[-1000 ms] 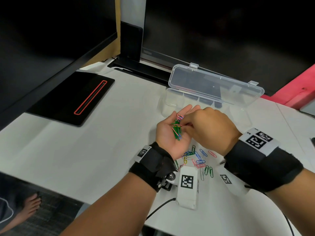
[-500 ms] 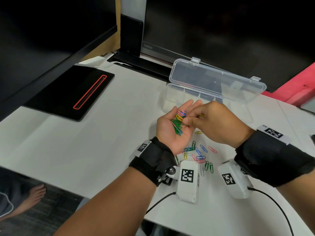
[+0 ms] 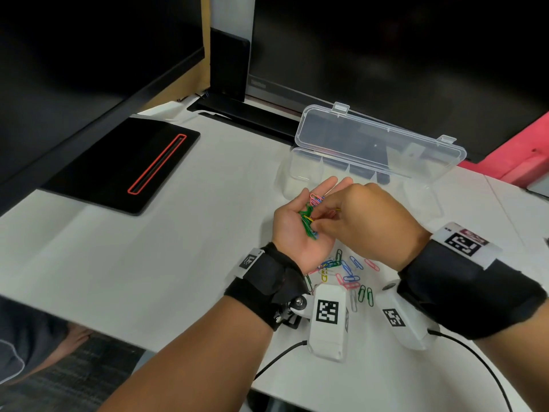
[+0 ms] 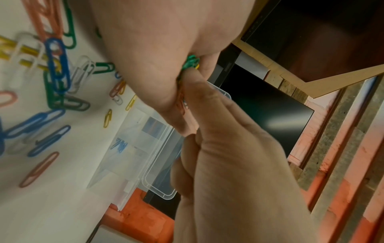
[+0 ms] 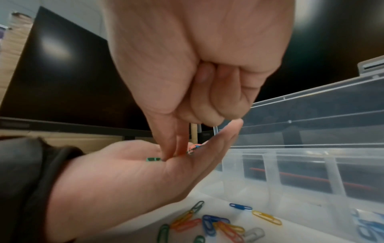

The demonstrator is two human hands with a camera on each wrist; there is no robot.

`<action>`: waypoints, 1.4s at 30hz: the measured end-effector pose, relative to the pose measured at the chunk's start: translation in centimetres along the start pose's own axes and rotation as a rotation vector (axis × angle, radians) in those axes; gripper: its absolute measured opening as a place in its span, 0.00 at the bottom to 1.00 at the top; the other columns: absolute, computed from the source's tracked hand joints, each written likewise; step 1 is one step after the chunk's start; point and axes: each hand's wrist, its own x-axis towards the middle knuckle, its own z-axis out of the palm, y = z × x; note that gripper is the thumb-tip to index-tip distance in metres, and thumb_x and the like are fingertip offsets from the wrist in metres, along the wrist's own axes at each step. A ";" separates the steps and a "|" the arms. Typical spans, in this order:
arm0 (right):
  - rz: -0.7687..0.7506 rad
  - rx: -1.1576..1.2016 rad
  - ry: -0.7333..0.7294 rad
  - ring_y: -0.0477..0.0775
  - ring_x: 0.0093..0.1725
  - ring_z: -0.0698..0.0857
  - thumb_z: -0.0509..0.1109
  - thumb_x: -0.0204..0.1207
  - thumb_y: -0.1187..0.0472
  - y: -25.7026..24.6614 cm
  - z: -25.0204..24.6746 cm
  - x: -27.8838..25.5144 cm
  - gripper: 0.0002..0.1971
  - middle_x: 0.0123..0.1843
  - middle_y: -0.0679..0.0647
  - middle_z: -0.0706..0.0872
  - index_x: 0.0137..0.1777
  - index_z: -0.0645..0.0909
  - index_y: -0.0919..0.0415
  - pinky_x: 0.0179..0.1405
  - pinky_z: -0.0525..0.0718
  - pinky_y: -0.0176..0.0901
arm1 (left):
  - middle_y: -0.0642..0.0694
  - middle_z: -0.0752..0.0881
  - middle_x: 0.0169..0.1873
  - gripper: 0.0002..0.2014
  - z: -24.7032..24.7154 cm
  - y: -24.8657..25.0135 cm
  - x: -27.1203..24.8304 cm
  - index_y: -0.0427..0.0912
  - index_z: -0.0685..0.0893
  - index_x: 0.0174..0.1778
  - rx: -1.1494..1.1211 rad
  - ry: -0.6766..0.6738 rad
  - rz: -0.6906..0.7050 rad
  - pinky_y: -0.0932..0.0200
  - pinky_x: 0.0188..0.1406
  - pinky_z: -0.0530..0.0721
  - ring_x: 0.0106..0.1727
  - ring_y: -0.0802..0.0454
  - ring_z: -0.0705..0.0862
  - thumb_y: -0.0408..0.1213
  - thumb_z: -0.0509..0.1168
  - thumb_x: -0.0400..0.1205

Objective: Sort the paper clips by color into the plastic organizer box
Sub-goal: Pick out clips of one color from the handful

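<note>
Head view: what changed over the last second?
Little. The right hand has shifted slightly, its fingertips now down on the green clips in the left palm; whether it has gripped one is hidden. The left hand stays palm-up, cupping the clips. The loose clips on the table and the open box are unchanged.

Left hand (image 3: 292, 226) palm up, fingers straight. Right hand (image 3: 367, 223) knuckles up above it, thumb and forefinger pressed down into left palm, other fingers curled.
</note>
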 end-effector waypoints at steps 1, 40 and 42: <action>0.005 -0.025 0.006 0.53 0.46 0.85 0.71 0.74 0.53 -0.1 0.1 0.0 0.08 0.44 0.50 0.90 0.49 0.89 0.41 0.47 0.85 0.50 | 0.34 0.81 0.68 0.23 -0.1 0.0 0.0 0.32 0.77 0.70 0.006 0.010 0.002 0.54 0.61 0.82 0.60 0.43 0.85 0.42 0.46 0.90; 0.564 1.671 0.351 0.46 0.18 0.53 0.65 0.79 0.54 5.6 -0.9 3.1 0.23 0.21 0.46 0.54 0.26 0.57 0.50 0.13 0.51 0.34 | 0.32 0.83 0.66 0.22 -0.3 3.3 0.2 0.28 0.77 0.70 -0.143 -0.017 0.073 0.45 0.69 0.78 0.69 0.37 0.81 0.39 0.48 0.90; 0.534 1.597 0.461 0.47 0.20 0.53 0.65 0.78 0.55 5.5 -1.6 4.9 0.21 0.24 0.47 0.55 0.27 0.59 0.51 0.17 0.52 0.38 | 0.32 0.82 0.67 0.21 -0.8 3.4 0.3 0.28 0.77 0.69 -0.140 -0.003 0.059 0.45 0.71 0.77 0.70 0.37 0.80 0.38 0.49 0.89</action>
